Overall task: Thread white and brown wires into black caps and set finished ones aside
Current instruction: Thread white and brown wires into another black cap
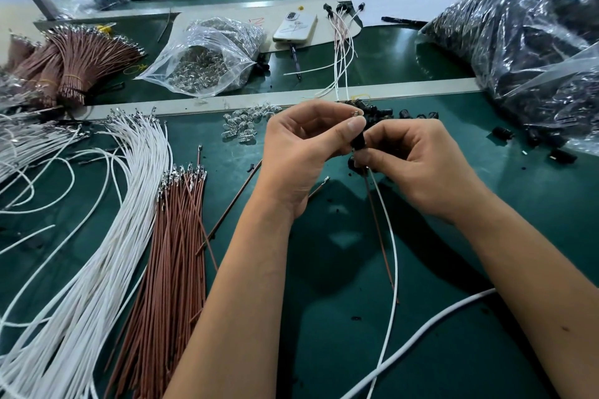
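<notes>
My left hand and my right hand meet above the green table. Between their fingertips sits a small black cap. My left thumb and fingers pinch its upper end, where metal wire tips stick out. My right fingers pinch its lower end. A white wire and a brown wire hang down from the cap toward me. Loose black caps lie just behind my hands. Finished capped wires lie farther back in the middle.
A fan of white wires and a bundle of brown wires cover the left. Clear small parts lie behind my left hand, with a clear bag behind them. A phone lies at the back. Large bags of black caps fill the right.
</notes>
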The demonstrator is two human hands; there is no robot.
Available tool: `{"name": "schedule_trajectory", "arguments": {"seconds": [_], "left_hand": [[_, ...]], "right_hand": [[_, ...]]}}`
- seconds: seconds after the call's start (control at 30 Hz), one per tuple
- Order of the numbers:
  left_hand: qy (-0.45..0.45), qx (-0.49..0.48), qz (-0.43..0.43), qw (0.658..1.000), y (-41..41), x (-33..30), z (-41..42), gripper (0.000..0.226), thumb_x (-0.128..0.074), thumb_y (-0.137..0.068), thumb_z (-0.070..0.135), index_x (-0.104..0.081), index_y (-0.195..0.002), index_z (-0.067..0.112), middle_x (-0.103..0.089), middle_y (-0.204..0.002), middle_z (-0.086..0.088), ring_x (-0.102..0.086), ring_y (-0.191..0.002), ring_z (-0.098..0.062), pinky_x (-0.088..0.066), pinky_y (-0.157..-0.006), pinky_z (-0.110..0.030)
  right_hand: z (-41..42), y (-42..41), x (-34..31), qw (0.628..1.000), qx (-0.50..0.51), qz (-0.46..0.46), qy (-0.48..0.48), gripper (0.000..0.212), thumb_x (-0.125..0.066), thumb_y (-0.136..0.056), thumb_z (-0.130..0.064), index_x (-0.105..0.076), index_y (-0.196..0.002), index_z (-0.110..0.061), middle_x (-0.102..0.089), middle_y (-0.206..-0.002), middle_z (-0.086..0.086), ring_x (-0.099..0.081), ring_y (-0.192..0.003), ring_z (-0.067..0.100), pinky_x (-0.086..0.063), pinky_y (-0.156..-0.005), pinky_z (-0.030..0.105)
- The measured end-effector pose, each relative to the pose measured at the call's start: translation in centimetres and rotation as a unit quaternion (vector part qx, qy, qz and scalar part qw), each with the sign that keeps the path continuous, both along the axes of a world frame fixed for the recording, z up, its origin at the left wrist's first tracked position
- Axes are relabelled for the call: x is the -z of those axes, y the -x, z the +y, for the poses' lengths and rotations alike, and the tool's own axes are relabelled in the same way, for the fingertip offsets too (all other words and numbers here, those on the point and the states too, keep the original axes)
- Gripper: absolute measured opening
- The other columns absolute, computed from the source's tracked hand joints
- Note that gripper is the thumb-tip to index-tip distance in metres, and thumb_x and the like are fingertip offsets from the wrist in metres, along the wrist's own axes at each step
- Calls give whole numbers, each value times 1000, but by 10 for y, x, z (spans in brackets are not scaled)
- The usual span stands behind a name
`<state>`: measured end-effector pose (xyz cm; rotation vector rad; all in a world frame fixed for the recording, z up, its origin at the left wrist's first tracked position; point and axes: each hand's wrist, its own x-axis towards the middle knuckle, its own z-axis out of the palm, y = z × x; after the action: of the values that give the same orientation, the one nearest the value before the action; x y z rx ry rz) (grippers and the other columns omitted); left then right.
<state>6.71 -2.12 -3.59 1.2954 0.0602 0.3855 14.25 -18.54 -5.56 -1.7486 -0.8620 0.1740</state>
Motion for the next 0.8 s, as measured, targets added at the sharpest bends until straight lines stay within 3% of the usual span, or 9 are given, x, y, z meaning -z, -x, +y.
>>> {"name": "schedule_trajectory", "arguments": {"seconds": [0.13, 0.27, 0.33, 0.43, 0.53, 0.63, 0.8], "left_hand": [[-12, -15, -7, 1000, -1, 1, -1, 13, -77, -81, -5, -73, -79, 7, -72, -75, -3, -62, -65, -12, -51, -63, -23], [-21, -22, -21, 999, -2, 2, -2, 12, -77, -79, -7, -72, -79, 4, -73, -73, -1, -62, -62, -9, -51, -61, -21], [-24, -21, -26, 999, -2, 2, -2, 12, -77, -79, -8, -73, -79, 4, -74, -73, -1, -64, -62, -8, -51, -61, -20], [-29, -16, -30, 999, -2, 3, -2, 14, -77, -78, -8, -75, -78, 5, -75, -74, 0, -64, -62, -8, -52, -61, -20], [-26, -12, -31, 999, -3, 3, -3, 18, -78, -78, -7, -77, -75, 11, -75, -74, -1, -65, -63, -10, -53, -62, -21], [-23, -6, -33, 999, -3, 3, -3, 20, -78, -78, -6, -79, -75, 14, -76, -75, -3, -65, -65, -12, -54, -64, -22], [-13, -2, -40, 999, -3, 3, -3, 19, -78, -78, -4, -79, -75, 14, -76, -78, -4, -64, -68, -16, -54, -65, -23]], "right_hand": [[1, 1, 1, 1000, 9, -17, -3, 5, -78, -90, -10, -75, -89, -8, -75, -82, 12, -71, -75, 17, -58, -75, 28], [1, 1, 1, 1000, 10, -13, -3, 6, -80, -89, -12, -77, -90, -8, -74, -84, 19, -67, -76, 21, -58, -78, 50], [1, 2, 1, 1000, 5, -14, 0, 5, -81, -89, -15, -78, -88, -11, -72, -83, 23, -62, -75, 19, -55, -73, 53], [0, 1, 0, 1000, 5, -20, 0, 8, -82, -89, -16, -77, -82, -19, -70, -78, 21, -57, -72, 13, -51, -66, 48], [0, -2, 2, 1000, -10, -3, -4, 1, -79, -90, -13, -79, -89, -13, -75, -83, 16, -63, -76, 13, -55, -71, 45], [-1, -4, 5, 1000, -23, 5, -10, 6, -77, -91, -10, -79, -95, -6, -78, -88, 12, -69, -81, 9, -57, -77, 29], [-1, -4, 4, 999, -45, 12, -27, 5, -78, -91, -11, -81, -92, -15, -78, -88, 8, -68, -81, 6, -55, -78, 21]]}}
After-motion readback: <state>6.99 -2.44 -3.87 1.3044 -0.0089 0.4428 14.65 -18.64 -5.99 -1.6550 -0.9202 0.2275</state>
